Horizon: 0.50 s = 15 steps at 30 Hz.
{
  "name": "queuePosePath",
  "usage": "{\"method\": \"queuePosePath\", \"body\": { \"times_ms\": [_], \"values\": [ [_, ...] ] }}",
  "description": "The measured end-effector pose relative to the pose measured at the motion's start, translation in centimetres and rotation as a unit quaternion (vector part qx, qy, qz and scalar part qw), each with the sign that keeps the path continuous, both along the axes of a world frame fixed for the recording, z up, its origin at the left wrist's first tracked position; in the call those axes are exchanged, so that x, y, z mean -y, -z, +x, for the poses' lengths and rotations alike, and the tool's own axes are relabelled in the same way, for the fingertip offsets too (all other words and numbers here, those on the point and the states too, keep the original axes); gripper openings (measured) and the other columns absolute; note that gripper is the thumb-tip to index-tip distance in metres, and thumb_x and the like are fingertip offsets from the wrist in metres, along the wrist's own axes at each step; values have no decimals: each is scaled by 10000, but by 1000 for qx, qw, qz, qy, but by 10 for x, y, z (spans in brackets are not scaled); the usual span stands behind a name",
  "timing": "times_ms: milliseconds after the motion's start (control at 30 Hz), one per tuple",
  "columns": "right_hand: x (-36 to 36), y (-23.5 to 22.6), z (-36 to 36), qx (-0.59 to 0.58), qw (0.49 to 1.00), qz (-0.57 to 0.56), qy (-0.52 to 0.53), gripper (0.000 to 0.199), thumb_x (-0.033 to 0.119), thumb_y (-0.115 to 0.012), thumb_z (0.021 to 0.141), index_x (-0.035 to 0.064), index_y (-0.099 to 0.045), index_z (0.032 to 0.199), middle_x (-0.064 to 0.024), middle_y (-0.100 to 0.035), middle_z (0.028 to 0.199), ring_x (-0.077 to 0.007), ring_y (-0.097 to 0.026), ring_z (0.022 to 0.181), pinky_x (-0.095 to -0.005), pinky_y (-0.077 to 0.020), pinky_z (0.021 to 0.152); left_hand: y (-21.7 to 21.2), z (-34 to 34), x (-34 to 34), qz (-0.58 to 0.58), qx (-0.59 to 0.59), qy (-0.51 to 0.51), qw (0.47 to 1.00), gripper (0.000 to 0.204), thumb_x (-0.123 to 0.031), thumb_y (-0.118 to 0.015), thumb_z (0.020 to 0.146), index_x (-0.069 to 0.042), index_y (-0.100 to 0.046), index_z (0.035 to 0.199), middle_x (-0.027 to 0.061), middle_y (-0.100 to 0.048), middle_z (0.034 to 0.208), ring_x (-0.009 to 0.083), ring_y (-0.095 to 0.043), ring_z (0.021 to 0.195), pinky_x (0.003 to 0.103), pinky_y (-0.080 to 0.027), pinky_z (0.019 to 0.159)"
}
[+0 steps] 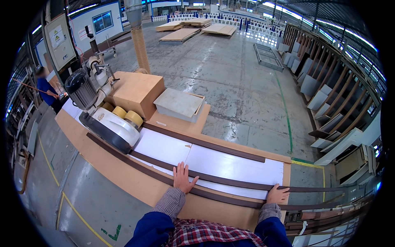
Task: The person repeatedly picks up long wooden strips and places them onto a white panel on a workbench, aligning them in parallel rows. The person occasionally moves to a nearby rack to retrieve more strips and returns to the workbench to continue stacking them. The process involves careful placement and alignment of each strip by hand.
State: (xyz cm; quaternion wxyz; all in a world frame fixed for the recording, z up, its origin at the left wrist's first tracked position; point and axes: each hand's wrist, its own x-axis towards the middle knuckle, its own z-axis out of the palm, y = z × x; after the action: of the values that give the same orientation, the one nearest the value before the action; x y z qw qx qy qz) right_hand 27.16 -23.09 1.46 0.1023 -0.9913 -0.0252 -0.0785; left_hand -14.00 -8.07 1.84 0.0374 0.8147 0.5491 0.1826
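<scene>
A long dark brown strip [226, 180] runs along the worktable [140, 189] from the saw-like machine [109, 127] past the table's right end. My left hand [184, 180] lies on this strip with fingers spread and pointing away from me. At the right end of the table, my right hand [277, 194] rests on the same strip, its fingers stretched to the right over it. Nearer to me lies a second dark strip [230, 200], between my forearms. A shorter dark bar [222, 150] sits along the far side of the white table surface [230, 165].
Behind the machine stand a brown box-shaped cover [138, 90], a grey tray-like box [180, 103] and a ribbed hose [140, 49]. A person in blue [46, 90] stands beyond the table's left end. A rack of boards [329, 86] lines the right; stacked panels [183, 33] lie far off.
</scene>
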Motion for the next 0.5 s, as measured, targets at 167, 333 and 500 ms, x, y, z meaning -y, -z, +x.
{"method": "queuePosePath", "body": {
  "times_ms": [167, 333, 500],
  "values": [
    [-1, -1, -1, 5, 1000, -7, 1, 735, 486, -466, 870, 34, -253, 1408, -220, -303, 1416, -332, -270, 1325, -469, -248, 1042, 0, 0, 0, -6, -4, -2, 1000, 790, -539, -505, 842, 70, -355, 1322, 261, -253, 1420, 381, -180, 1350, 512, -104, 1096],
    [-1, -2, -1, 2, 1000, -5, 4, 741, 487, -468, 866, 32, -252, 1410, -225, -297, 1419, -334, -272, 1325, -470, -255, 1037, -1, 0, 1, 2, 0, 1, 1000, 783, -533, -509, 843, 69, -357, 1320, 266, -261, 1414, 387, -188, 1347, 515, -108, 1093],
    [-1, -1, -1, 6, 1000, -15, 6, 742, 490, -466, 866, 37, -248, 1411, -219, -295, 1421, -331, -273, 1324, -472, -264, 1029, -1, -1, 1, -6, 13, 6, 1000, 777, -526, -516, 843, 68, -357, 1317, 269, -257, 1415, 392, -191, 1344, 518, -110, 1091]
  ]
}}
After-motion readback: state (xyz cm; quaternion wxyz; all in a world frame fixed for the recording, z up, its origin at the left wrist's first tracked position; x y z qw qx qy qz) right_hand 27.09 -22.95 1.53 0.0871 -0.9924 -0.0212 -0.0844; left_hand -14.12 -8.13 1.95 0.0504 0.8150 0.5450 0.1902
